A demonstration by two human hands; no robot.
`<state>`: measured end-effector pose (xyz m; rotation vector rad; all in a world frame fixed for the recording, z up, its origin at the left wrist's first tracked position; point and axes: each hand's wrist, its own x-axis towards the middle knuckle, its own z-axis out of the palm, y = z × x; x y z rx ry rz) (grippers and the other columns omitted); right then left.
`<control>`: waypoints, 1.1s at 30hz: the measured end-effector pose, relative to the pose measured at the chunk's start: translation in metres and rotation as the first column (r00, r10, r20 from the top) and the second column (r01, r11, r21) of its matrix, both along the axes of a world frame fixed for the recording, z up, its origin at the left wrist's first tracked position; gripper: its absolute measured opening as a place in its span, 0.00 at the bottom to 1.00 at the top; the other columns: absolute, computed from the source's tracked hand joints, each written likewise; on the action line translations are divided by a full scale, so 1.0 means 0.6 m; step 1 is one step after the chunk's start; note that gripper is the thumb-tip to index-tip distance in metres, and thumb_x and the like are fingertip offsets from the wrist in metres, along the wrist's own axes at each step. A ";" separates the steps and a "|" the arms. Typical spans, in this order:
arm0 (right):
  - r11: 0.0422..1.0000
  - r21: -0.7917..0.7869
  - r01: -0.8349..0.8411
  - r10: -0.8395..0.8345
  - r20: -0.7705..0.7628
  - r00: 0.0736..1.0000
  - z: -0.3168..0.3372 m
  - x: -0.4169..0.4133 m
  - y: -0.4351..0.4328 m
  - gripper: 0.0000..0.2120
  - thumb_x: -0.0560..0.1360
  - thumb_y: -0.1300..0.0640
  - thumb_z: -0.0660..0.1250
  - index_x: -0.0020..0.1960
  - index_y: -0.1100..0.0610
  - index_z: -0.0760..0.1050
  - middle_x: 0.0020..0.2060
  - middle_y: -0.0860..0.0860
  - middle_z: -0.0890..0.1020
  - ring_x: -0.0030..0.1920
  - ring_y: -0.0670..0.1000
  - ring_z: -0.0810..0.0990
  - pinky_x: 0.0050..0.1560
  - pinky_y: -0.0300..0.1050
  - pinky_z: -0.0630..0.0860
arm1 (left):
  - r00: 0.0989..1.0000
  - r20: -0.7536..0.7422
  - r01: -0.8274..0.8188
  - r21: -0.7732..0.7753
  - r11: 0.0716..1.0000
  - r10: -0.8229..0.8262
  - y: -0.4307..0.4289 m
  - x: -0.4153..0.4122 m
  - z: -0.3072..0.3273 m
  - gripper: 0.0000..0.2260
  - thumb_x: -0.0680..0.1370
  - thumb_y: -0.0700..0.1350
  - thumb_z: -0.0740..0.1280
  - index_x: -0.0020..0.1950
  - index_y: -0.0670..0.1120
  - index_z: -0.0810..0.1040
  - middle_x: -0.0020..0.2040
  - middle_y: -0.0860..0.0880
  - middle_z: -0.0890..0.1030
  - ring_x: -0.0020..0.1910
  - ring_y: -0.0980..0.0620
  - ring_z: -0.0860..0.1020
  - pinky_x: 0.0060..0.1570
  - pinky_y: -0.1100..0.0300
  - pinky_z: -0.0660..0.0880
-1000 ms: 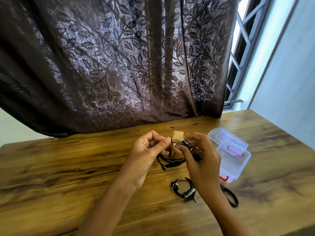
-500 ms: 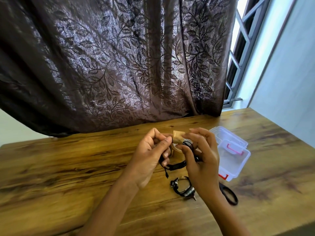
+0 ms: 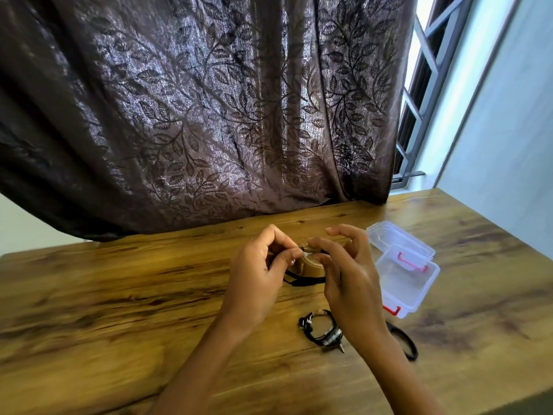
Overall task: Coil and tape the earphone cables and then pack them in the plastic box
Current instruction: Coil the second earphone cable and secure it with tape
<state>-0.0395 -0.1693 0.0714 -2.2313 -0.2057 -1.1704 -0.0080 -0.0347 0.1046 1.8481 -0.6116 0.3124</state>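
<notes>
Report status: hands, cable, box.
Left hand and right hand pinch earphone cable at tape roll. Plastic box open. Nothing blocking.

A home room: leaf-patterned curtain, barred window, wooden table.

2 bare hands, forearms unsleeved

Both hands, left hand and right hand, pinched black earphone cable over brown tape roll, grip possibly blurred; open plastic box stood beside.
</notes>
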 end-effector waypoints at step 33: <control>0.847 0.408 -0.340 0.439 -0.178 0.880 0.019 0.001 -0.021 0.14 0.70 0.65 0.71 0.51 0.50 0.79 0.44 0.40 0.84 0.45 0.40 0.83 0.45 0.30 0.76 | 0.849 -0.446 0.150 -0.316 0.937 -0.286 0.008 0.011 0.001 0.03 0.76 0.38 0.66 0.43 0.43 0.73 0.30 0.52 0.80 0.31 0.57 0.78 0.41 0.62 0.77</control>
